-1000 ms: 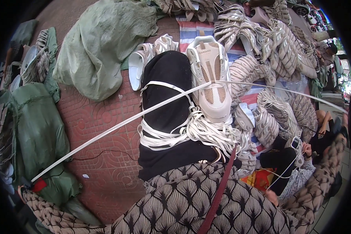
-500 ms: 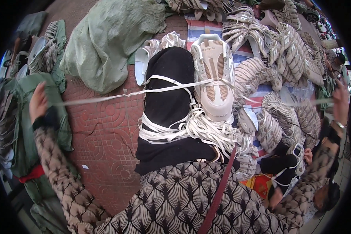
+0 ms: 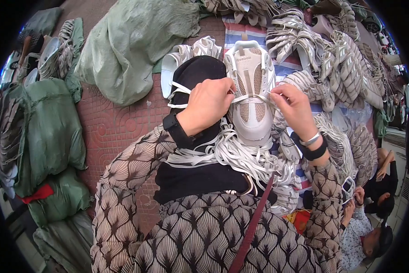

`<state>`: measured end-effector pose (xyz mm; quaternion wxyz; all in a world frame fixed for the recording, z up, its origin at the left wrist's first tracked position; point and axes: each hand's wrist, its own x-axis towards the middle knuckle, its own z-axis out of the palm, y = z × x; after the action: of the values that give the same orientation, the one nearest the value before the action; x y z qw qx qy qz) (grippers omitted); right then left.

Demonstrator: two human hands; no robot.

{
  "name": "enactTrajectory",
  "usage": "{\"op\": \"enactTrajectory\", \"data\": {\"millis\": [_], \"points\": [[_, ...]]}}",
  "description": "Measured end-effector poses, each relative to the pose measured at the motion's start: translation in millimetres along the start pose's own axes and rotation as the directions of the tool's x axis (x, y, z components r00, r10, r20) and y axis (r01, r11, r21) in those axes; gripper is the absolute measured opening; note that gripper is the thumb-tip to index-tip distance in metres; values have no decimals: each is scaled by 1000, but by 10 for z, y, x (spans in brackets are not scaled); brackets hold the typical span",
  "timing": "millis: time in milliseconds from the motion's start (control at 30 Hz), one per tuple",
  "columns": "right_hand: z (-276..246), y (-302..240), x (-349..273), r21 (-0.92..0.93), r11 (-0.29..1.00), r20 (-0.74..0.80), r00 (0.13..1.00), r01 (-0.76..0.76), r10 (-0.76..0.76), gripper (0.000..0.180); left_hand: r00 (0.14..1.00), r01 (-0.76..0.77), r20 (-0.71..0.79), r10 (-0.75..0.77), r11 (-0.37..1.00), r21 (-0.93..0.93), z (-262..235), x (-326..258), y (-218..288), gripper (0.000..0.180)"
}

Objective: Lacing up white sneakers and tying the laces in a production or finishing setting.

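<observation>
A beige and white sneaker upper (image 3: pixel 254 126) lies along my lap, its toe toward me. One white shoelace (image 3: pixel 247 97) crosses it low in the eyelet area. My left hand (image 3: pixel 209 103) is closed in a pinch at the shoe's left edge, holding the lace there. At the right edge, my right hand (image 3: pixel 293 103) pinches the lace between thumb and finger. A bundle of loose white laces (image 3: pixel 234 148) lies over the black cloth (image 3: pixel 193 175) on my legs, just below the toe.
Rows of stacked beige shoe uppers (image 3: pixel 341 68) lie on a striped sheet (image 3: pixel 245 34) to the right. Green sacks (image 3: pixel 131 50) stand at the far left, with another green bundle (image 3: pixel 52 132) nearer. A co-worker (image 3: pixel 361 236) sits at lower right, hands on a shoe.
Both hands have come in from far out at either side to the shoe's edges. The lace, stretched wide before, now lies short across the shoe.
</observation>
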<state>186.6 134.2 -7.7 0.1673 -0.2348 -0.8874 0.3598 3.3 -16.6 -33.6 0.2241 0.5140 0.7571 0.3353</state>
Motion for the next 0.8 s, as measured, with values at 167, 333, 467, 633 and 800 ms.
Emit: {"op": "enactTrajectory", "data": {"millis": [167, 333, 467, 633, 800], "points": [[-77, -215, -38, 127, 972, 348, 926, -199, 144, 13, 997, 70, 39, -68, 997, -31, -6, -81, 54, 14], [-82, -110, 105, -54, 990, 186, 972, -133, 141, 16, 997, 70, 49, -66, 995, -75, 35, -73, -1, 14], [-38, -46, 142, -129, 988, 259, 959, -82, 114, 17, 996, 76, 56, -75, 997, -16, 42, -65, 41, 15], [170, -216, 145, -456, 882, 189, 981, 116, -31, 16, 1000, 23, 12, -25, 994, 102, 48, -126, 23, 13], [188, -58, 241, -375, 926, 223, 974, 51, 37, 15, 1000, -18, 6, 17, 990, 139, 76, -107, 56, 13]]}}
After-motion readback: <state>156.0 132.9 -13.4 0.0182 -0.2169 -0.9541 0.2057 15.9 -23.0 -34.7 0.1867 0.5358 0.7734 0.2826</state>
